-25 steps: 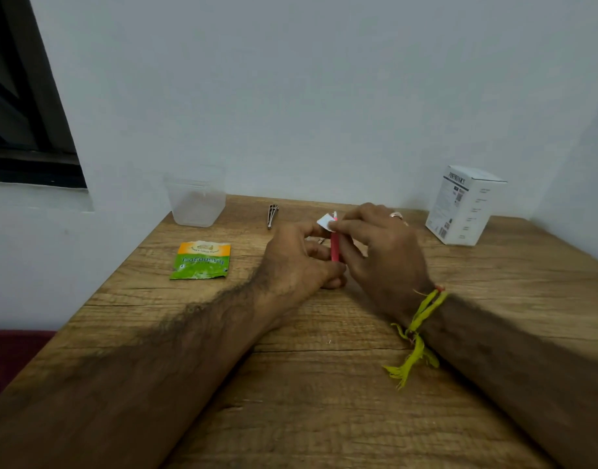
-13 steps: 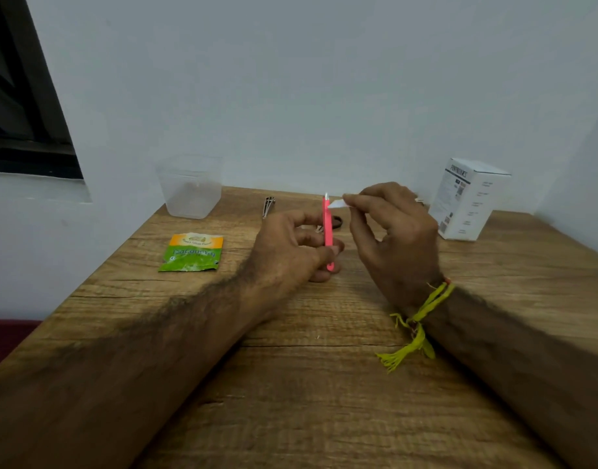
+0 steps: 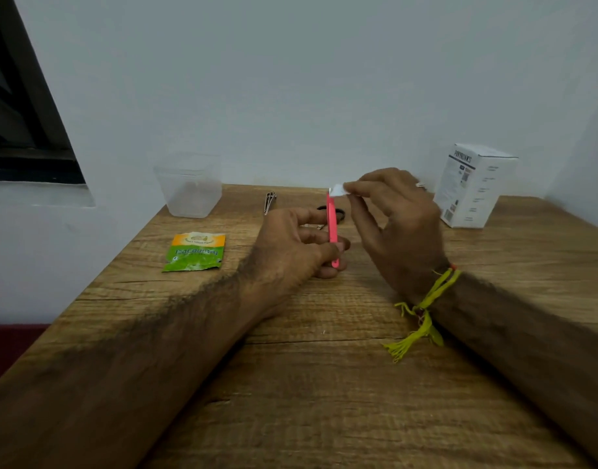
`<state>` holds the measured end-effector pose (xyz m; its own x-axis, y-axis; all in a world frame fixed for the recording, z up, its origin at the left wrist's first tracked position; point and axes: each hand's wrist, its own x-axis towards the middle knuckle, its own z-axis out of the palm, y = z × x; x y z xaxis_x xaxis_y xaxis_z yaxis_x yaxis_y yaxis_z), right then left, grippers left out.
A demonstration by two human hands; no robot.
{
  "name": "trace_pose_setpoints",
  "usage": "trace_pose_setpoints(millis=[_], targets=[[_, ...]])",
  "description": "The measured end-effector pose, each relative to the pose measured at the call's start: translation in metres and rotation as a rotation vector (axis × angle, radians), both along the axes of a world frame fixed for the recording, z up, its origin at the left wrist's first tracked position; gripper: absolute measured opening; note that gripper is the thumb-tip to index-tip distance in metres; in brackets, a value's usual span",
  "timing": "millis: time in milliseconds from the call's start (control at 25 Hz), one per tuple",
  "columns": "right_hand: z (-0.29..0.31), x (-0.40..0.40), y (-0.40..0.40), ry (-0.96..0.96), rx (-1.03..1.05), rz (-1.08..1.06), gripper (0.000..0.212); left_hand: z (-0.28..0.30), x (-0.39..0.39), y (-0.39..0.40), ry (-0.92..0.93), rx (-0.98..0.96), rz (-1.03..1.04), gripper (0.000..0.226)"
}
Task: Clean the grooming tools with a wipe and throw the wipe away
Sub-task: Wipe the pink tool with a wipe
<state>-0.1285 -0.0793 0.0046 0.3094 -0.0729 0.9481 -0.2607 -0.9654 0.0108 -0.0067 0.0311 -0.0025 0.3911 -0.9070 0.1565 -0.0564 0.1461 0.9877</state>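
Your left hand [image 3: 297, 245] grips the pink tool [image 3: 333, 228] upright above the table [image 3: 324, 401]; your right hand [image 3: 395, 225] pinches the white wipe [image 3: 337, 190] at its tip.

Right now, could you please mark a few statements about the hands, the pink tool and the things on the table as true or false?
1. The left hand holds the pink tool upright. True.
2. The right hand pinches the white wipe at the tool's top end. True.
3. The green sachet lies inside the clear cup. False: it lies flat on the table, nearer the person than the cup.
4. The white box stands on the left side of the table. False: it stands at the right, near the wall.
5. The metal nail clipper lies untouched on the table. True.
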Motion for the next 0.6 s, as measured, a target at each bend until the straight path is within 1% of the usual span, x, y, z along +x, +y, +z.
trace_pose_setpoints(millis=[80, 120, 240, 280, 480, 600], targets=[[-0.0003, 0.0008, 0.0015, -0.033, 0.009, 0.005, 0.010, -0.0005, 0.0017, 0.0005, -0.002, 0.003, -0.004, 0.046], [-0.0012, 0.0020, 0.0024, -0.001, 0.008, 0.021, 0.010, -0.0003, 0.0020, 0.0005, 0.002, 0.002, -0.009, 0.046], [-0.0040, 0.0029, 0.0025, 0.177, -0.007, 0.054, 0.012, 0.0008, 0.0001, 0.0001, 0.019, 0.009, -0.020, 0.044], [-0.0035, 0.0024, 0.0013, 0.198, -0.006, 0.061, 0.012, 0.0011, 0.0004, 0.0008, 0.022, 0.010, -0.022, 0.043], [-0.0027, -0.0013, -0.0009, 0.118, -0.005, 0.075, 0.012, 0.0005, 0.0011, -0.0002, 0.047, -0.001, -0.030, 0.043], [0.0024, -0.0024, 0.0013, -0.055, 0.040, 0.117, 0.010, -0.0009, 0.0021, -0.0001, 0.034, 0.004, -0.032, 0.044]])
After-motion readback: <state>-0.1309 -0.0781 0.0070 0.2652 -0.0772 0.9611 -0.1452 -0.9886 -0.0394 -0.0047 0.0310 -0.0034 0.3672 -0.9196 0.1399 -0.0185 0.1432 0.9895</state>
